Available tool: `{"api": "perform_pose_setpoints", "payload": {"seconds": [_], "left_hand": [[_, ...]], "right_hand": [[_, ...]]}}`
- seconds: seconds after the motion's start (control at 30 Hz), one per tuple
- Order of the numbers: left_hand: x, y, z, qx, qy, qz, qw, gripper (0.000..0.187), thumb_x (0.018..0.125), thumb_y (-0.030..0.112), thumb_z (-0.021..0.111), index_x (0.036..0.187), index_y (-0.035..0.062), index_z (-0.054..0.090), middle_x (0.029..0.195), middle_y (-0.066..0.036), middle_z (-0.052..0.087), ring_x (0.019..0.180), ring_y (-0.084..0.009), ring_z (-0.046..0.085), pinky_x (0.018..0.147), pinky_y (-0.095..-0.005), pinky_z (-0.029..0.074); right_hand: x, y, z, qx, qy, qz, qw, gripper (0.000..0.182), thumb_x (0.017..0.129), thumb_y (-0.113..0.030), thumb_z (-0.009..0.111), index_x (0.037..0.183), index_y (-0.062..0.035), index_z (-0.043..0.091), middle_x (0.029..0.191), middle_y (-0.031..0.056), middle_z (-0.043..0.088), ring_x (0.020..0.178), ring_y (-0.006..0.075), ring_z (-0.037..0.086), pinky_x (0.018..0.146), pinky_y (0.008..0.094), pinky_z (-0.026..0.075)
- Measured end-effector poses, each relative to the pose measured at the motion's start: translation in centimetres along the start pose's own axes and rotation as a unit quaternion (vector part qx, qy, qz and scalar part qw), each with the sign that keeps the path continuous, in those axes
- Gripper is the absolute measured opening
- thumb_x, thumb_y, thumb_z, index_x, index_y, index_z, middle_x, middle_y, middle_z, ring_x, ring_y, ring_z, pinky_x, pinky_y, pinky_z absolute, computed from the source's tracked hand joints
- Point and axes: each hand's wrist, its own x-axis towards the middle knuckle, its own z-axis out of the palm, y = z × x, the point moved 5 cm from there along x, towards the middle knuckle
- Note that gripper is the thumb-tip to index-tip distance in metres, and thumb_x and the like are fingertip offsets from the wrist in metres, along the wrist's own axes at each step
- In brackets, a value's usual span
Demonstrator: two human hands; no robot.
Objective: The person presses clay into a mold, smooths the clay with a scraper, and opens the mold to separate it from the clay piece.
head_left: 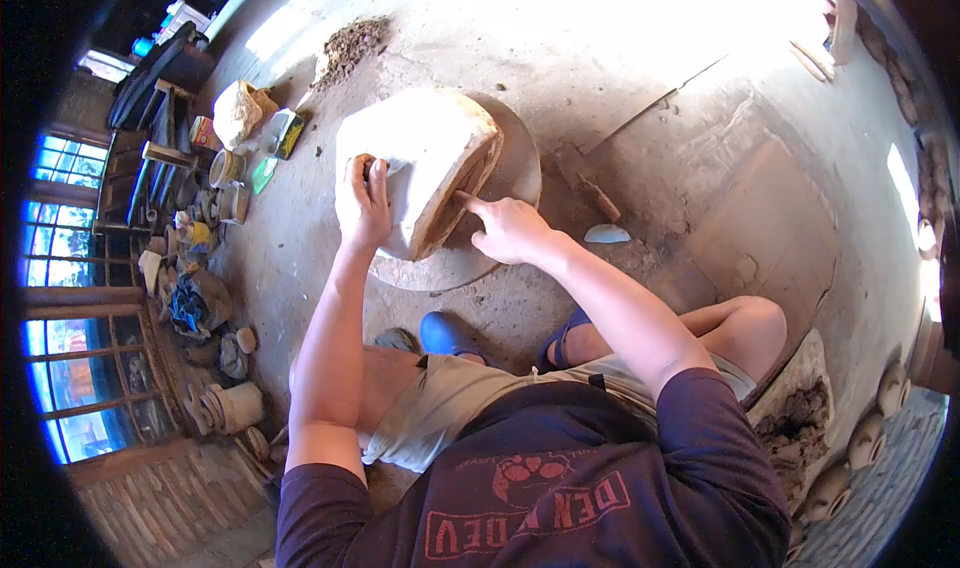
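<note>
A big white plaster mould (415, 133) stands tilted on a round grey board (520, 158), its brown clay-lined opening facing right. Against the white outer face rests my left hand (368, 208), closed with a small brown lump of clay (367, 162) between thumb and fingers. My right hand (510, 230) is at the opening. Its index finger is stretched out and touches the brown clay (455, 200) inside the rim, while the other fingers curl loosely and hold nothing. How deep the fingertip sits in the clay cannot be made out.
Right of the board lie a wooden-handled tool (600, 200) and a pale curved scraper (607, 233). Crumbled clay (355, 48) is heaped on the floor behind. Tubs (228, 168) and a white bag (238, 113) stand left. A clay-filled sack (800, 408) sits right of my knee.
</note>
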Motion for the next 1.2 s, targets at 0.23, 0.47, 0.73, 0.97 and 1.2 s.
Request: {"api": "perform_pose_setpoints", "payload": {"seconds": [0.23,0.47,0.73,0.97,1.2], "left_hand": [[-0.1,-0.6,0.2,-0.018,-0.002,-0.005,1.000,0.024,0.107,0.025,0.057,0.106,0.0016,0.063,0.096,-0.017,0.064,0.089,-0.0340,0.063,0.082,-0.0420,0.050],[0.0,-0.4,0.2,-0.004,0.000,0.002,1.000,0.023,0.106,0.023,0.057,0.103,0.0010,0.063,0.095,-0.017,0.064,0.088,-0.0343,0.062,0.081,-0.0424,0.049],[0.1,-0.4,0.3,-0.007,-0.006,-0.010,1.000,0.022,0.106,0.022,0.057,0.104,0.0006,0.064,0.093,-0.018,0.064,0.087,-0.0353,0.062,0.080,-0.0431,0.049],[0.2,-0.4,0.1,-0.016,-0.013,-0.014,1.000,0.024,0.107,0.024,0.056,0.104,0.0009,0.064,0.094,-0.019,0.065,0.087,-0.0356,0.063,0.080,-0.0430,0.049],[0.1,-0.3,0.2,-0.018,-0.012,-0.002,1.000,0.024,0.107,0.024,0.056,0.105,0.0007,0.063,0.094,-0.019,0.065,0.086,-0.0355,0.063,0.080,-0.0424,0.049]], "right_hand": [[0.4,-1.3,0.9,0.336,-0.042,0.102,0.935,0.065,0.094,-0.014,0.064,0.155,-0.0081,0.044,0.089,0.0163,0.071,0.070,0.0237,0.072,0.062,0.0380,0.060],[0.9,-0.4,2.0,0.427,-0.037,0.107,0.897,0.062,0.098,-0.008,0.061,0.156,-0.0089,0.040,0.090,0.0076,0.067,0.059,0.0173,0.065,0.054,0.0321,0.056],[1.7,-0.8,3.4,0.493,-0.022,0.116,0.862,0.065,0.096,-0.009,0.064,0.155,-0.0109,0.036,0.092,0.0127,0.071,0.062,0.0174,0.067,0.053,0.0322,0.057],[1.4,-0.8,3.5,0.484,-0.035,0.115,0.867,0.067,0.095,-0.011,0.067,0.154,-0.0101,0.034,0.088,0.0107,0.068,0.061,0.0170,0.066,0.053,0.0312,0.057],[1.4,-1.2,3.2,0.577,-0.103,0.111,0.802,0.067,0.092,-0.009,0.064,0.152,-0.0091,0.034,0.084,0.0091,0.068,0.061,0.0182,0.067,0.053,0.0333,0.058]]}}
